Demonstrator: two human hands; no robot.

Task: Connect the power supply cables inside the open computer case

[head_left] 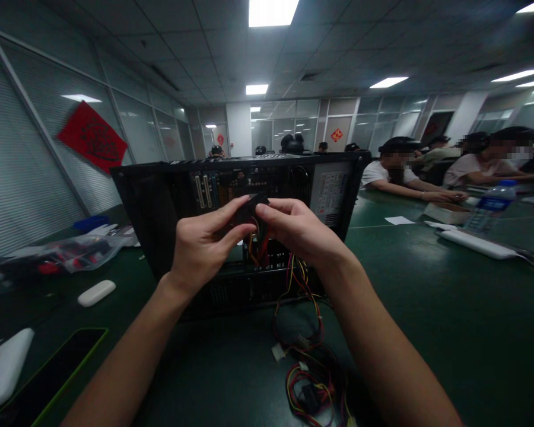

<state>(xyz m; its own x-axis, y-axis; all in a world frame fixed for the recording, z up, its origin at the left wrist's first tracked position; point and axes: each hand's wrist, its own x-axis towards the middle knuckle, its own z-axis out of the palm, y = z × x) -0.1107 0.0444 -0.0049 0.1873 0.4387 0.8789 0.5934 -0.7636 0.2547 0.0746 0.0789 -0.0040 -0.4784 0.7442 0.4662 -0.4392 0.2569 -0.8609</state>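
In front of the open side of a black computer case, my two hands meet. Between the thumb and fingers of my left hand is a black cable connector. My right hand pinches the same connector from the other side, its thumb on top. Orange and red wires run down just below it. Inside the case, expansion slots and a labelled power supply show. The connector's far face is hidden by my fingers.
A bundle of power cables spills from the case toward me. On the left lie a phone, a white oval case and a plastic bag. At right stand a water bottle and a shallow box, near seated people.
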